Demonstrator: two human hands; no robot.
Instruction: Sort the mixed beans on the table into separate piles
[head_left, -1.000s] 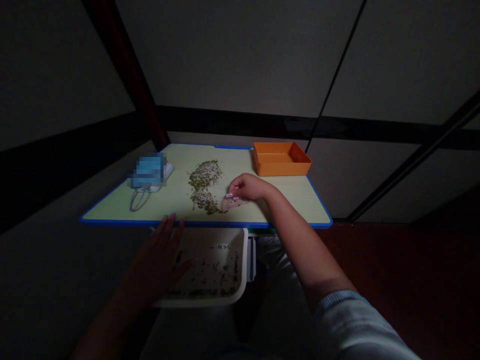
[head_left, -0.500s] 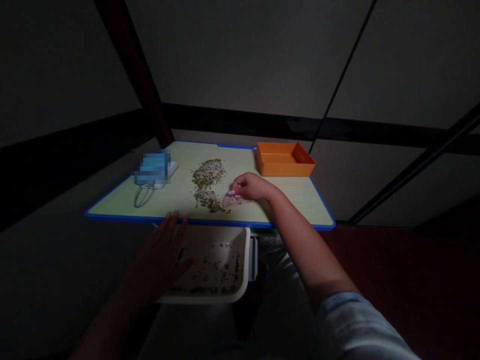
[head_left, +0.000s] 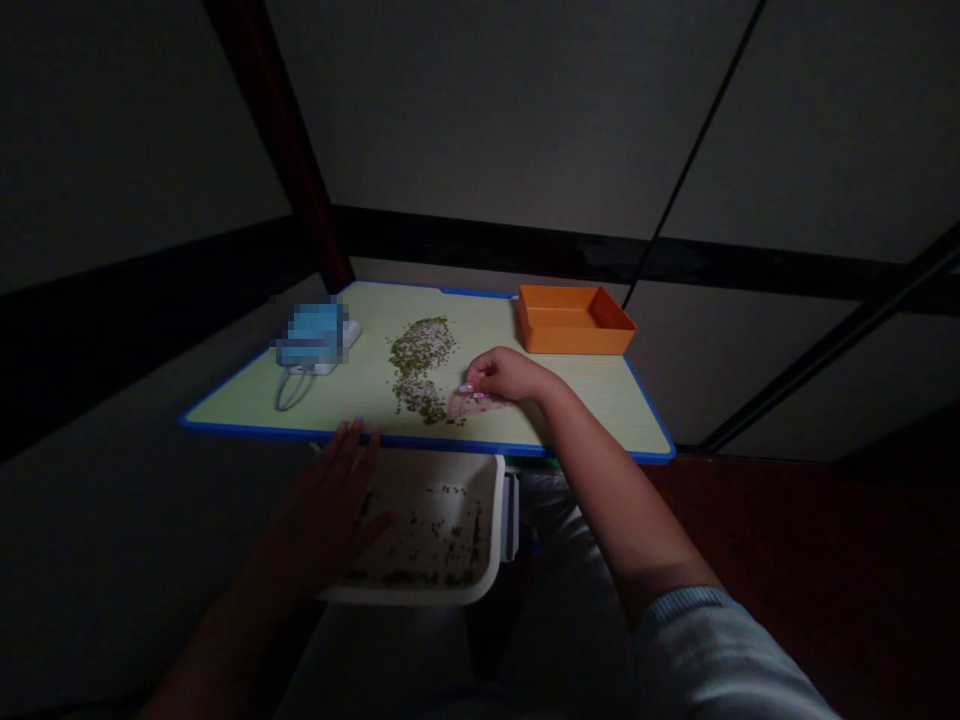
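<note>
My right hand (head_left: 506, 375) pinches a flat, see-through pink plastic piece (head_left: 469, 404) against the tabletop. Its outline is partly covered by my fingers, and its exact kind is hard to make out. Just left of it lies a pile of small green and whitish grains (head_left: 421, 350), thinner toward the front. My left hand (head_left: 330, 495) is open, fingers spread, its tips at the table's front edge over the left part of a white bin (head_left: 491, 560). Dark bits and small grains are scattered across the bin's floor, below the tabletop.
An orange box (head_left: 576, 338) sits at the back right of the pale, blue-edged table (head_left: 592, 400). At the left are a blurred blue object (head_left: 311, 335) and a white device with a looped grey cord (head_left: 283, 388). Dark wall panels (head_left: 487, 120) stand behind.
The whole view has shifted slightly, so everything sits a little further right. Both hands keep nearly the same pose, and the grain pile looks unchanged.
</note>
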